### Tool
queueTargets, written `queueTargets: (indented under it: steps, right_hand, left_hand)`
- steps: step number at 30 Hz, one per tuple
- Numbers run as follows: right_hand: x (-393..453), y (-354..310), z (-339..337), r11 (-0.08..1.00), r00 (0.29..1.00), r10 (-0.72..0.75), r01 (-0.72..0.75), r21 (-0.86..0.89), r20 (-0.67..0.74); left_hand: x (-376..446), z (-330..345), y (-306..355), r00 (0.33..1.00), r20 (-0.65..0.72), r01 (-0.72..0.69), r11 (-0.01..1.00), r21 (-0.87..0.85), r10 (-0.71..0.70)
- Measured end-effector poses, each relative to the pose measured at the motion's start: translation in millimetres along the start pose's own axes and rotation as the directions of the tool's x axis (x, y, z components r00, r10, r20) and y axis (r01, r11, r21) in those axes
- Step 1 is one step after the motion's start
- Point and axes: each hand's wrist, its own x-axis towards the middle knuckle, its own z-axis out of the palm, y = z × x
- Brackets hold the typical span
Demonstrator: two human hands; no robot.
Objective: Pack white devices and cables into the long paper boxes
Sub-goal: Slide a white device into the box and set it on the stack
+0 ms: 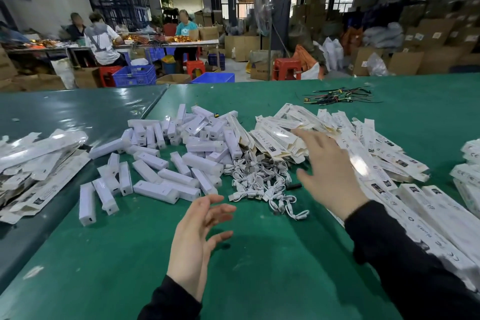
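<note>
Both hands empty, fingers apart. Right hand point(330, 176) reaching toward flat boxes point(280, 135) at 1 o'clock, probably to pick one; left hand point(197, 239) waits near cables point(259, 179).

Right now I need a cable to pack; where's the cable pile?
Head view: cable pile lies mid-table, between white devices and long paper boxes.

Green surface point(259, 267). Left hand point(193, 244) open, empty, fingers point(220, 209) spread. Beyond them: heap of white devices point(181, 156). Just right of them: tangle of white cables point(259, 179). Right hand point(330, 176) open, fingers point(306, 135) over flat paper boxes point(285, 135). More boxes far left point(39, 163).
</note>
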Motion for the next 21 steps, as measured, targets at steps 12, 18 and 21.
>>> queueTargets:
  steps: [12,18,21]
  right_hand:
    - [38,-2,26,0.984,0.916,-0.061,0.122,0.132,-0.396]
    - [-3,-4,-5,0.96,0.901,-0.156,0.235,0.154,-0.404]
    - [-26,-5,-6,0.956,0.968,-0.199,0.226,0.188,-0.152]
  left_hand:
    - [-1,2,1,1.0,-0.001,0.006,0.999,-0.042,-0.006]
    - [0,3,-1,0.997,0.042,0.074,0.995,-0.069,-0.071]
    - [-1,3,-1,0.989,0.071,0.138,0.988,-0.076,-0.132]
